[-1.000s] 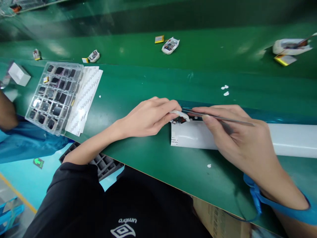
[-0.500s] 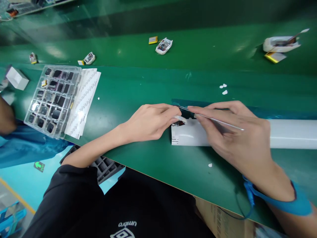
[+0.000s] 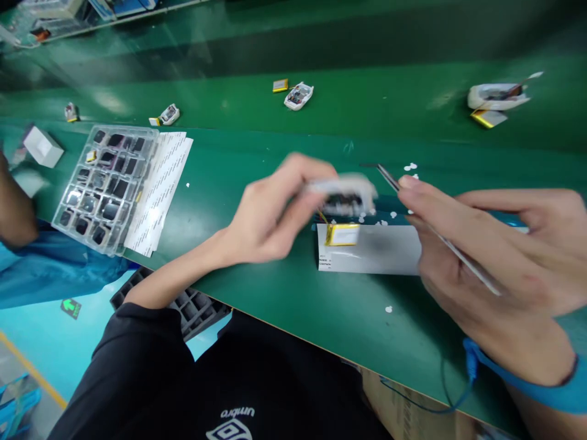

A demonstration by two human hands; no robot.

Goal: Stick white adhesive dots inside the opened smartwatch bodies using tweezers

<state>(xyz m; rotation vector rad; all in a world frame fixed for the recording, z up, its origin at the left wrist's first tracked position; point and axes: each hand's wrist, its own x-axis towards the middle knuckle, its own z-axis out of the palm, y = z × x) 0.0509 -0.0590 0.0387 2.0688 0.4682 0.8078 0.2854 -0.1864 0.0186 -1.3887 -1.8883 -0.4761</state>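
White casing (image 3: 342, 190) now rides lifted off the desk (image 3: 275, 293), pinched in my left hand (image 3: 270, 214); its yellow battery (image 3: 343, 234) dangles onto the white sheet (image 3: 371, 253). My right hand (image 3: 481, 256) pinches tweezers (image 3: 435, 235), drawn back.

One view only, from a camera on the person's head, looking forward and steeply down across the green desk (image 3: 257, 293). It sits close: the left hand (image 3: 270, 214) and right hand (image 3: 486, 269) fill the near middle and right, with the person's own black top at the bottom edge. The far desk runs along the top, and a clear tray (image 3: 107, 183) lies to the left.
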